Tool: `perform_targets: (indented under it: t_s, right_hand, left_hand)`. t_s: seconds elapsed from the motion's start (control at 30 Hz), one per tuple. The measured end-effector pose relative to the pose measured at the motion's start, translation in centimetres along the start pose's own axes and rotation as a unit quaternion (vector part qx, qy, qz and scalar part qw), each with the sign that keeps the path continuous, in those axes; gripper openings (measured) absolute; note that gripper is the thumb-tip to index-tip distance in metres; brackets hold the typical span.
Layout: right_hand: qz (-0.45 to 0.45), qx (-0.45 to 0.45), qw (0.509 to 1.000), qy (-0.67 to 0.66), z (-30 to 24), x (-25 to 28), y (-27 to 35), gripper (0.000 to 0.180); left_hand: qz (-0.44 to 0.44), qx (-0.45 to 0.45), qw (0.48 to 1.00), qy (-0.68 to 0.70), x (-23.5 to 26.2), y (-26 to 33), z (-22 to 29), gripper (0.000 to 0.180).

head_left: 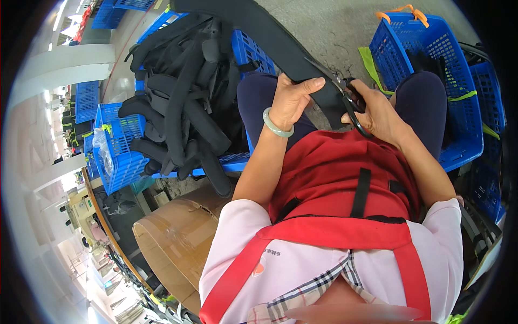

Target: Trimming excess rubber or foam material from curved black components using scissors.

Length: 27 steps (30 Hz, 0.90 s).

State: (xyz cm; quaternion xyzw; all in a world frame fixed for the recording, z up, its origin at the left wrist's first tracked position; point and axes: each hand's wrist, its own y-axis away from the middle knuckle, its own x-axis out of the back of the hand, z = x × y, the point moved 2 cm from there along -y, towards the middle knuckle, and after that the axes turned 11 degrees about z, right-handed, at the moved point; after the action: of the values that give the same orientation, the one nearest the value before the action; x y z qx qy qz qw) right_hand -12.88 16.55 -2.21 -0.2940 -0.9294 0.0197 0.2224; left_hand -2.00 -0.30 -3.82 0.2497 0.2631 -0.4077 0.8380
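A long, flat black padded fabric strip (264, 33) runs from the top of the view down over my lap. My left hand (292, 98) is closed on its edge, thumb lying on top; a pale green bangle (278, 127) circles that wrist. My right hand (382, 114) grips a pair of scissors (341, 82) by the dark handle loops. Their blades point up and left, lying along the right edge of the strip. I cannot tell whether the blades are touching the fabric. The strip's lower end (330, 105) hangs between my two hands.
Left of my knees, a blue crate (237, 162) is heaped with black padded strips (186, 102). To the right stands a blue perforated basket (464, 129) with orange handle ties and dark pieces inside. A cardboard box (178, 237) sits at my left side; more blue crates (116, 146) lie beyond.
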Motion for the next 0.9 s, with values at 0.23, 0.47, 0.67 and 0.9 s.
perform_targets:
  t_s: [0.23, 0.47, 0.67, 0.9]
  right_hand:
    - [-0.065, -0.126, 0.99, -0.012, 0.8, 0.1, 0.4, 0.056]
    - [-0.14, -0.114, 0.983, 0.028, -0.5, 2.3, -0.5, 0.065]
    - [-0.093, -0.078, 0.992, 0.038, -0.1, 0.7, -0.6, 0.054]
    - [-0.055, -0.02, 0.997, 0.059, 1.3, -0.6, -1.1, 0.037]
  left_hand:
    - [-0.021, 0.019, 1.0, -0.013, 0.3, -0.3, -0.1, 0.018]
    - [-0.037, 0.012, 0.997, 0.06, 1.9, -0.7, 1.3, 0.017]
    - [-0.002, 0.015, 1.0, 0.021, 0.6, -0.4, 0.5, 0.018]
    - [-0.001, 0.004, 1.0, 0.031, 1.4, -0.7, 0.4, 0.022]
